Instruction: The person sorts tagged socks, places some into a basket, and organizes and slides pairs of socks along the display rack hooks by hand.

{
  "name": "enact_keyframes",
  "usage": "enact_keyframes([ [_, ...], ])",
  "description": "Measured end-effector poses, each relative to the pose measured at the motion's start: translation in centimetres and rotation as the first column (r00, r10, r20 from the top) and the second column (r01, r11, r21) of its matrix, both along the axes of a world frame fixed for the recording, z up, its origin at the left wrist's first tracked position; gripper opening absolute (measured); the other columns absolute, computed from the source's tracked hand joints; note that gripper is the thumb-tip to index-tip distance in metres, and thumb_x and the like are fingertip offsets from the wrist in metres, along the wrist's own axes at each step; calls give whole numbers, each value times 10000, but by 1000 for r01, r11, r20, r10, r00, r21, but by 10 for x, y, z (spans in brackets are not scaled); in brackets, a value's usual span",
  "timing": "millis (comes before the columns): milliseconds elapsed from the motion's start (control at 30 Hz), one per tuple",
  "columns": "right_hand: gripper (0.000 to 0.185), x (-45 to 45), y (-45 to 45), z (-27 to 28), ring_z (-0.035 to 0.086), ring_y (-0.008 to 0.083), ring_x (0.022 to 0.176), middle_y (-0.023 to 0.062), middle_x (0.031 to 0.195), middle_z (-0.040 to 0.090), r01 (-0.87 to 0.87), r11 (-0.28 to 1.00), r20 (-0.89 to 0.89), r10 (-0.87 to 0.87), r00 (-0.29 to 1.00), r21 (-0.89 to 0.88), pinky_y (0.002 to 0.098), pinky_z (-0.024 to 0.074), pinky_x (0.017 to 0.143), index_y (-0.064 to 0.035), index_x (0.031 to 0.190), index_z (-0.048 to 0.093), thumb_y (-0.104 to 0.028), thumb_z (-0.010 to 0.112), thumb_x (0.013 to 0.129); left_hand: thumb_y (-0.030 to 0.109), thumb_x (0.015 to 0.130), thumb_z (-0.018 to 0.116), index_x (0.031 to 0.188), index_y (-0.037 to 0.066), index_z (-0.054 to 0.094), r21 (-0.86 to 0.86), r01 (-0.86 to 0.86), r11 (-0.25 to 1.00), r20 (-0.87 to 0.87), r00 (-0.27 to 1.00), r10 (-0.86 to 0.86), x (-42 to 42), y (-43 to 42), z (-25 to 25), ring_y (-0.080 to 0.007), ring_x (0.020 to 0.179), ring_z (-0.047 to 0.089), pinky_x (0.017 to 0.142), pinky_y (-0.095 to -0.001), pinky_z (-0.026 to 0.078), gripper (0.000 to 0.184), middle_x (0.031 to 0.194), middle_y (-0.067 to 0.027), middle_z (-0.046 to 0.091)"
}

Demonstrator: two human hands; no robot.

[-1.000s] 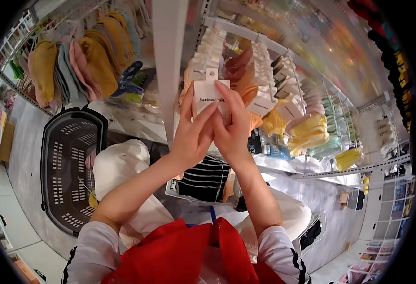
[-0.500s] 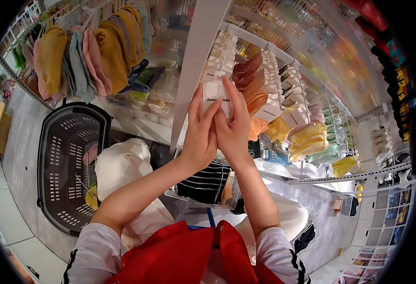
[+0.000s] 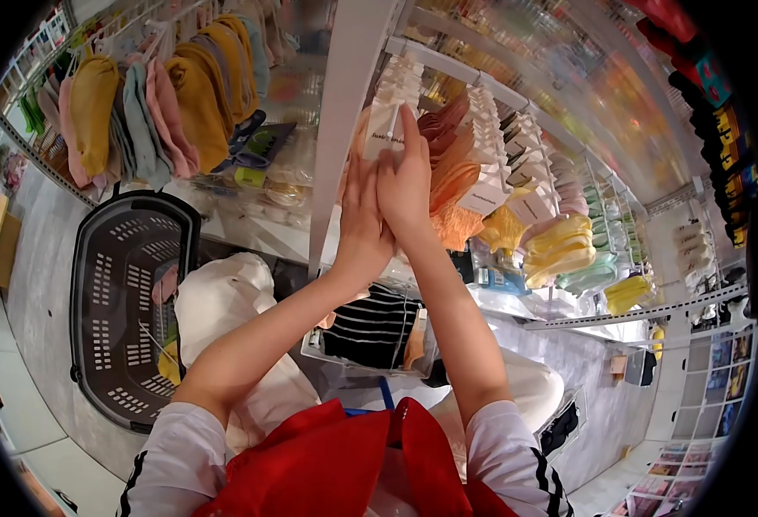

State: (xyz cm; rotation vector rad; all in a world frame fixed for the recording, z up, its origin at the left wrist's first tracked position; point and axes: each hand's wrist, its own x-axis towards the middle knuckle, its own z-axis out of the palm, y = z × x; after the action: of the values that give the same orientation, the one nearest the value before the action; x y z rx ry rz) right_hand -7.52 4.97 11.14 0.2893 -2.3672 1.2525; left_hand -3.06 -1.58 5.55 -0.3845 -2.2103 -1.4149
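My left hand [image 3: 362, 222] and my right hand [image 3: 406, 188] are close together, the right partly over the left, at the front of a row of hanging carded socks. Between and behind their fingers is a white sock card [image 3: 386, 129] with dark print, its lower part hidden by the hands. My right index finger lies extended up the card's right side. My left fingers point upward at its lower edge, closed around what hangs below. Orange socks [image 3: 455, 185] hang just right of my right hand.
A dark shopping basket [image 3: 86, 284] with a few items stands at left. Mustard, grey and pink socks [image 3: 163, 112] hang above it. Below my arms is a bin of striped black fabric [image 3: 370, 332]. Yellow socks [image 3: 560, 250] hang at right, beside a white upright panel [image 3: 344, 103].
Both hands have moved up and slightly back toward the rack, and the front card has moved back with them. My right hand now covers more of the card's lower part.
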Motion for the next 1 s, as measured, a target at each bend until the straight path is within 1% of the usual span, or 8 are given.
enact_keyframes([
  [233, 660, -42, 12, -47, 440, 335, 1099, 242, 1238, 390, -124, 992, -237, 124, 964, 14, 351, 347, 927, 8, 1347, 187, 53, 475, 754, 118, 782, 561, 1355, 30, 184, -8, -62, 998, -22, 998, 62, -42, 8, -42, -438, 1250, 222, 1000, -438, 262, 692, 1367, -264, 195],
  [333, 676, -21, 20, -64, 415, 422, 1072, 282, 1188, 393, -209, 978, -137, 206, 969, -12, 387, 360, 909, -28, 1369, 150, -9, 483, 781, 163, 785, 559, 1353, 28, 185, -276, -187, 943, -79, 982, 172, -35, 10, -64, -447, 1234, 241, 986, -439, 284, 693, 1369, -261, 190],
  [367, 632, -14, 26, -79, 414, 430, 1090, 276, 1222, 381, -196, 980, -96, 199, 975, 46, 395, 362, 916, -32, 1351, 212, -14, 486, 782, 256, 742, 599, 1343, 11, 183, -367, -226, 902, -84, 974, 210, -39, 13, -91, -483, 1207, 255, 946, -505, 288, 770, 1308, -347, 225],
  [567, 379, 100, 106, -160, 522, 331, 961, 181, 1054, 509, -196, 963, -18, 203, 979, 185, 353, 429, 811, -3, 1129, 475, 61, 503, 757, 203, 774, 553, 1281, -3, 322, -466, 85, 881, 348, 933, 94, 18, 25, -137, -400, 1201, 321, 974, -403, 322, 594, 1343, -230, 269],
  [633, 302, 142, 145, -210, 554, 340, 847, 144, 952, 546, -131, 982, 214, 101, 972, 134, 394, 460, 713, -63, 976, 550, 67, 482, 712, 196, 775, 528, 1221, 13, 399, -521, 318, 792, 537, 843, 15, 23, 21, -151, -356, 1146, 396, 937, -400, 360, 499, 1272, -189, 373],
  [700, 300, 176, 177, -270, 531, 372, 882, 215, 1032, 512, 106, 953, 390, -216, 895, 284, 394, 453, 744, -8, 1073, 490, -25, 517, 775, 199, 781, 484, 1106, 44, 501, -484, 542, 687, 715, 697, -46, 25, 16, -172, -312, 1053, 485, 879, -391, 416, 361, 1121, -127, 509],
  [867, 674, 194, 186, -373, 462, 433, 1014, 278, 1109, 457, 391, 899, 645, -418, 639, 195, 428, 395, 867, 48, 1234, 325, -214, 661, 711, 175, 760, 532, 1174, 38, 425, -563, 523, 639, 630, 772, -77, 49, 6, -268, -327, 1073, 473, 866, -396, 427, 449, 1218, -165, 431],
  [1000, 610, 188, 189, -358, 541, 408, 949, 266, 1007, 551, 471, 856, 776, -440, 452, 211, 407, 446, 813, 41, 1114, 408, -249, 692, 660, 204, 752, 592, 1247, 34, 294, -496, 514, 700, 808, 568, 155, 64, 13, -258, -358, 1084, 470, 865, -413, 427, 602, 1292, -206, 341],
])
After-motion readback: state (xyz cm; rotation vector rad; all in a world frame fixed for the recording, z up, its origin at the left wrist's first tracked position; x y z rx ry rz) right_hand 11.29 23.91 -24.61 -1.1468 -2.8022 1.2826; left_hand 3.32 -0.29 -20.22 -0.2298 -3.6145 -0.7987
